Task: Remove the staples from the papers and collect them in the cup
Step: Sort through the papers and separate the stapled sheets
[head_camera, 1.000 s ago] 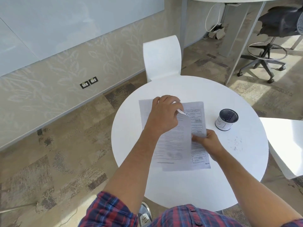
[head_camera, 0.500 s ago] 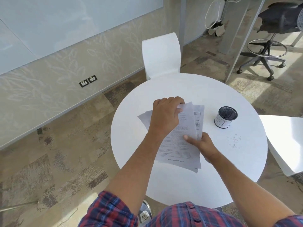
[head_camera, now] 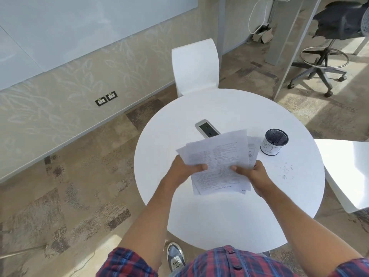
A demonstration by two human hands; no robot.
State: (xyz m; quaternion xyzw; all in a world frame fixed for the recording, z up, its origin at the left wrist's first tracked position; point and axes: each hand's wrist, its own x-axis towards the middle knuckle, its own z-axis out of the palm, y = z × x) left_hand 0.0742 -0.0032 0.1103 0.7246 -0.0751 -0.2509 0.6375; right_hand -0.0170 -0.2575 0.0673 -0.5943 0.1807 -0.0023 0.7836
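Observation:
Both hands hold a loose stack of printed papers (head_camera: pixel 219 156) lifted off the round white table (head_camera: pixel 219 216), the sheets fanned and tilted away from me. My left hand (head_camera: pixel 183 169) grips the stack's left edge, thumb on top. My right hand (head_camera: pixel 252 171) grips the right edge the same way. A black mesh cup (head_camera: pixel 274 141) with a white label stands upright on the table, to the right of the papers. Several small staples (head_camera: pixel 286 170) lie scattered on the table in front of the cup.
A power and data port panel (head_camera: pixel 207 128) is set into the table behind the papers. A white chair (head_camera: pixel 195 66) stands at the far side and another white chair (head_camera: pixel 347 170) at the right. A black office stool (head_camera: pixel 323 62) is at the back right.
The papers lay flat with my left hand turning the top sheet; now both hands have gathered and lifted the stack, uncovering the port panel.

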